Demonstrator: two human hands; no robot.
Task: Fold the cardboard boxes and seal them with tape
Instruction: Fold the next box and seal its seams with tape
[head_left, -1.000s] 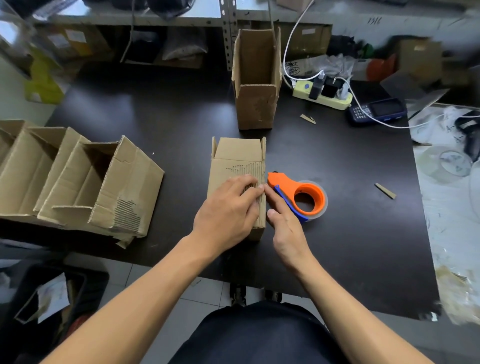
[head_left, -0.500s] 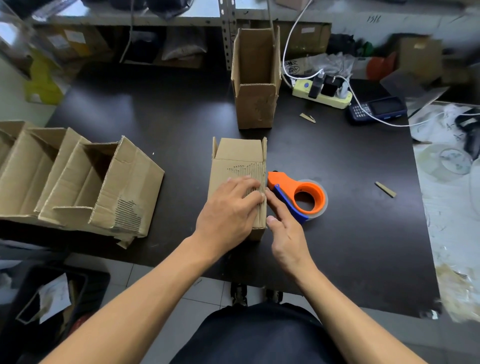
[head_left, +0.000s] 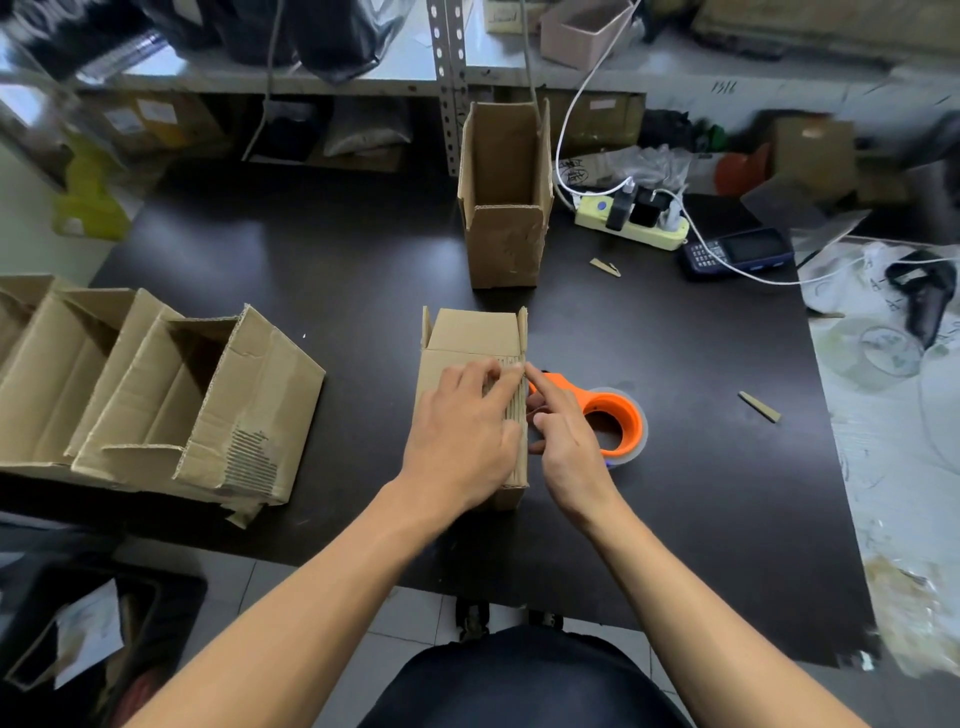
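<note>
A small cardboard box (head_left: 470, 332) lies on its side in the middle of the dark table (head_left: 322, 270), its flaps open at the far end. My left hand (head_left: 462, 431) presses flat on top of it, fingers spread toward the right edge. My right hand (head_left: 566, 441) is beside the box's right edge, index finger stretched forward along that edge and the other fingers curled. Just right of the box lies an orange tape dispenser (head_left: 608, 415), partly hidden by my right hand. Whether tape runs under the finger cannot be made out.
An upright open box (head_left: 506, 244) stands behind the small one. Several open boxes (head_left: 171, 405) lie nested at the left table edge. A power strip (head_left: 631, 221), a phone (head_left: 737, 252) and cables sit at the back right. Cardboard scraps (head_left: 759, 406) lie right.
My right index finger has slid forward along the box's right edge, and the left fingers have followed it. The box and tape dispenser have stayed in place.
</note>
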